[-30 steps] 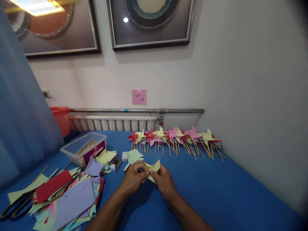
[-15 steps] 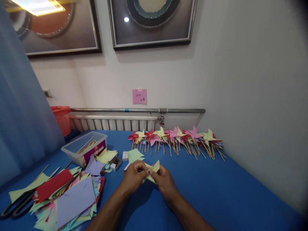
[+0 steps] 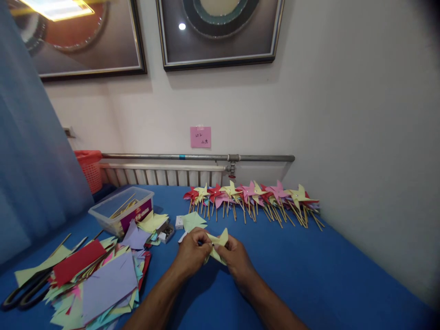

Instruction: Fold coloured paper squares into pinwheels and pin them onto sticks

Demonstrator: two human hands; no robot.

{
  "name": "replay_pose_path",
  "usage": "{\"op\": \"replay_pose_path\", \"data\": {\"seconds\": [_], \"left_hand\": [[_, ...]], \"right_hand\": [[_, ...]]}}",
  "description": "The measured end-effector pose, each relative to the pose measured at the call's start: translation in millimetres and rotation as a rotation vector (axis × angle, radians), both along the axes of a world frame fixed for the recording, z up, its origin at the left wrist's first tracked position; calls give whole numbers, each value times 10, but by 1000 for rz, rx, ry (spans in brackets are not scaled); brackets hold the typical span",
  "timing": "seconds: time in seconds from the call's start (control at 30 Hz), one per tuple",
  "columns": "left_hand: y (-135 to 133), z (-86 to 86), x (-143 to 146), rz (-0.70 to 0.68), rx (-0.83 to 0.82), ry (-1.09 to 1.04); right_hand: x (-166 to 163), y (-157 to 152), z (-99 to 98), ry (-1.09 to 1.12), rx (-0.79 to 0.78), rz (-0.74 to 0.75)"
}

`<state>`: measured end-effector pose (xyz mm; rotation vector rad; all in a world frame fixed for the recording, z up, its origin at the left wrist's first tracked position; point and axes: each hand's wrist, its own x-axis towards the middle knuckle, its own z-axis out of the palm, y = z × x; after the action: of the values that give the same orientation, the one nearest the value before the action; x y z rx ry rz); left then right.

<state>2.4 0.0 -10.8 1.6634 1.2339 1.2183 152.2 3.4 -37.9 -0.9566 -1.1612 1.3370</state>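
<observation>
Between my two hands is a pale yellow paper pinwheel (image 3: 217,255), its points folded in toward the middle. My left hand (image 3: 194,250) pinches it from the left, thumb and forefinger at the centre. From the right, my right hand (image 3: 235,256) grips it with the thumb pressed near the same spot. A small dark pin head (image 3: 212,244) shows at the centre between the thumbs. Just beyond my left hand lies a cut light green paper square (image 3: 193,222) beside a small white box (image 3: 179,222).
Finished pinwheels on sticks (image 3: 247,192) lie in a row near the wall. On the left are a heap of coloured paper (image 3: 110,286), black-handled scissors (image 3: 32,288), a plastic tub (image 3: 120,211) of sticks and a small box of pins (image 3: 167,233). A radiator pipe (image 3: 192,157) runs behind.
Almost nothing differs. The view has shifted very slightly, and both hands keep their hold on the yellow pinwheel.
</observation>
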Motion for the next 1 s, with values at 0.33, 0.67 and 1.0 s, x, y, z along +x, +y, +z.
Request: {"op": "replay_pose_path", "data": {"seconds": [0.33,0.67,1.0], "left_hand": [[15,5,6,26,-29,13],[31,-61,19,-44,-37,-34],[31,-66,0,35,-5,56]], "right_hand": [[-16,-7,19,52,-26,11],[-12,-7,16,8,-2,-57],[-2,-24,-4,-97,79,16]]}}
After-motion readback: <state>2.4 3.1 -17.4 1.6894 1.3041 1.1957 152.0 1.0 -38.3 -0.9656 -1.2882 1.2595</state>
